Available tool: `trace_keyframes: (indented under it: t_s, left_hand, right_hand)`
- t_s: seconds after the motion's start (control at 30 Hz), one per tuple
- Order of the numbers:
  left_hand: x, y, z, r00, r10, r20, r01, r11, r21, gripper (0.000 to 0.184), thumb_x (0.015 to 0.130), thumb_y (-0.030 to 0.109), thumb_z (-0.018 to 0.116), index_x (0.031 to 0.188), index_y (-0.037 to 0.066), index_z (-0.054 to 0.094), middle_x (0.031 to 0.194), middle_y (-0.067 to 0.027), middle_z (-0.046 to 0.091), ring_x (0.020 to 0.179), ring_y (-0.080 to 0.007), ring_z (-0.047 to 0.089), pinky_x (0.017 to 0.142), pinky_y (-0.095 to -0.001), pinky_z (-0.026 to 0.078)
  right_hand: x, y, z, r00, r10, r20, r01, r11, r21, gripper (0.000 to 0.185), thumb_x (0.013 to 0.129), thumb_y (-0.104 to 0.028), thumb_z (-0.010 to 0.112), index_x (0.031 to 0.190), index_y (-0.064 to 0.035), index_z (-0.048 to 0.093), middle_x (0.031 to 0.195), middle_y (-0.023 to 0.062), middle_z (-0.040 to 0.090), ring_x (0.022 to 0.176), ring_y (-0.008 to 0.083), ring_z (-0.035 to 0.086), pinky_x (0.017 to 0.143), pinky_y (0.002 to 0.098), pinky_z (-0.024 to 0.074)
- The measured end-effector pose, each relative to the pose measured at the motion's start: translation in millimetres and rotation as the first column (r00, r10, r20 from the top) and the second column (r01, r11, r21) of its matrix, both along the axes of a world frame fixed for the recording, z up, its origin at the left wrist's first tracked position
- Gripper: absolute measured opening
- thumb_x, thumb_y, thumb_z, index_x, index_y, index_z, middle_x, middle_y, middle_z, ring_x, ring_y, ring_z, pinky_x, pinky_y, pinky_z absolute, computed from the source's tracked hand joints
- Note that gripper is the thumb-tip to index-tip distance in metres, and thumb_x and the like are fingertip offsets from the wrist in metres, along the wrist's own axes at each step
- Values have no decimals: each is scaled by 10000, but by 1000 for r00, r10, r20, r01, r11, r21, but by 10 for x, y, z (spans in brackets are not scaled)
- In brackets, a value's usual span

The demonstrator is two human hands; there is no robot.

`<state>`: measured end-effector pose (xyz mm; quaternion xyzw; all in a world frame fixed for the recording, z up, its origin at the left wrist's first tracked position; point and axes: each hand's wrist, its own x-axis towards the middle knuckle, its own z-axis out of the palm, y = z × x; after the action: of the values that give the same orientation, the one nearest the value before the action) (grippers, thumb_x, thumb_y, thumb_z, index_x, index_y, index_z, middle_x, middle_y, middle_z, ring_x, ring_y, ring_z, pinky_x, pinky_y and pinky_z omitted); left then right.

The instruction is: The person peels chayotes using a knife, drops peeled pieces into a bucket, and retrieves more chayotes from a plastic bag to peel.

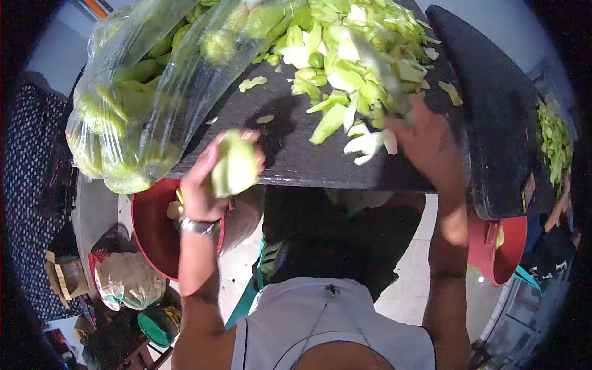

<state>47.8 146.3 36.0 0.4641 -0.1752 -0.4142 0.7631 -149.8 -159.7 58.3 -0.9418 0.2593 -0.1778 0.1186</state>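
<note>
My left hand [206,176] is closed around a pale green fruit with its skin peeled off [234,165], held just above the near edge of the dark tabletop [296,161]. My right hand [422,132] is blurred by motion over the right part of the tabletop. From it a long greyish blade-like shape [385,68] stretches up across the pile; its kind is too smeared to make out. Under and beside that shape lies a heap of green and white cut pieces [336,74]. Some white pieces [368,143] lie close to my right hand.
A clear plastic bag of green fruit [132,117] bulges over the table's left corner. Red tubs [154,234] stand below on both sides. Another dark table [499,123] adjoins at right, with green shreds [555,139] and a person's arm [560,209] beyond. A sack [126,274] sits lower left.
</note>
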Motion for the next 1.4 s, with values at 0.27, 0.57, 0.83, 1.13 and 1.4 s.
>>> trace_keyframes:
  t_s: [0.27,0.57,0.83,1.13,1.4]
  left_hand:
    - [406,1846,-94,553,-488,676,-322,623,713,433,953,263,702,1281,-13,638,1085,-150,704,950,-225,675,850,-347,529]
    - [58,1342,547,602,-197,774,-493,672,553,330,943,211,731,1179,-11,669,986,-76,707,898,-129,661,796,-286,526]
    - [1148,-321,1361,-235,-503,832,-702,680,214,294,991,270,629,1081,6,723,962,-235,731,865,-372,717,825,-443,544]
    - [3692,-1800,171,-43,-914,404,-864,238,444,446,873,414,686,1100,32,734,1125,-203,722,1048,-380,699,872,-508,557]
    - [2905,-2062,153,77,-943,325,-850,108,515,512,786,417,767,1166,75,745,1282,-156,690,1182,-345,665,939,-496,547]
  right_hand:
    - [383,-303,-356,989,-126,78,132,988,-77,621,906,-509,709,1251,-39,497,943,273,693,845,475,702,710,530,568]
    - [836,140,-256,985,-44,-167,15,985,-172,711,868,-502,753,1296,-17,457,935,242,711,849,474,708,745,543,572]
    - [666,-125,45,979,-183,88,170,976,135,454,949,-309,666,1265,-26,506,1042,274,702,985,466,692,855,540,552]
    - [8,-29,-116,926,-262,271,162,926,342,366,951,-230,652,1204,19,566,1084,285,700,1012,443,702,861,511,543]
    - [-162,145,53,926,-279,254,165,905,392,408,946,-274,674,1202,27,572,1045,287,702,1010,446,701,844,494,538]
